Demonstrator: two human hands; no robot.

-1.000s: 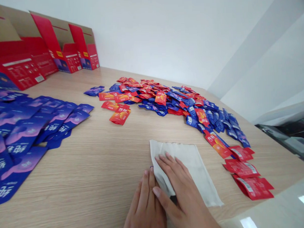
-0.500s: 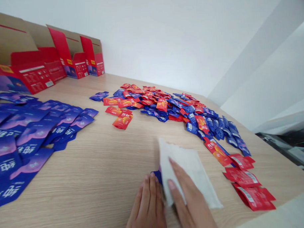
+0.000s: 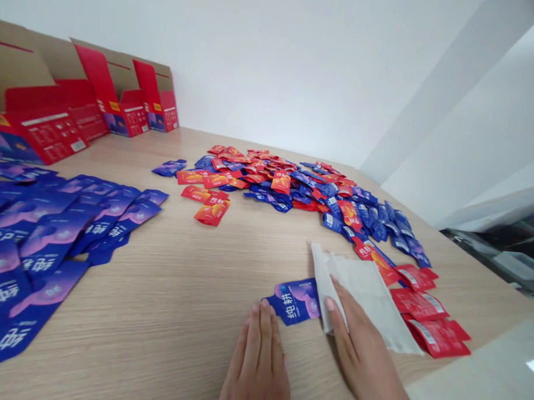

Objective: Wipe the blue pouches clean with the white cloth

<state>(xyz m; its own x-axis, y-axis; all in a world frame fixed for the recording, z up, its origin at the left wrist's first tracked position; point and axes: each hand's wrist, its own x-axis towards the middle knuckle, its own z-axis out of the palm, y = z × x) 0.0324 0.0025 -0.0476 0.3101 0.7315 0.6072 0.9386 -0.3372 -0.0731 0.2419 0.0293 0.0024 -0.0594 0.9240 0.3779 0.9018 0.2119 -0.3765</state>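
Sachet [image 3: 294,301] of glossy blue foil, white-lettered.

A sachet [image 3: 294,302] lies just left of the cloth [image 3: 362,296].

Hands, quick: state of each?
Left hand: open, flat on the table, holding nothing.
Right hand: open, fingers resting on a white cloth, not visibly gripping it.

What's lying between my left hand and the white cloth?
A blue sachet, in the head view, its end running under the white cloth.
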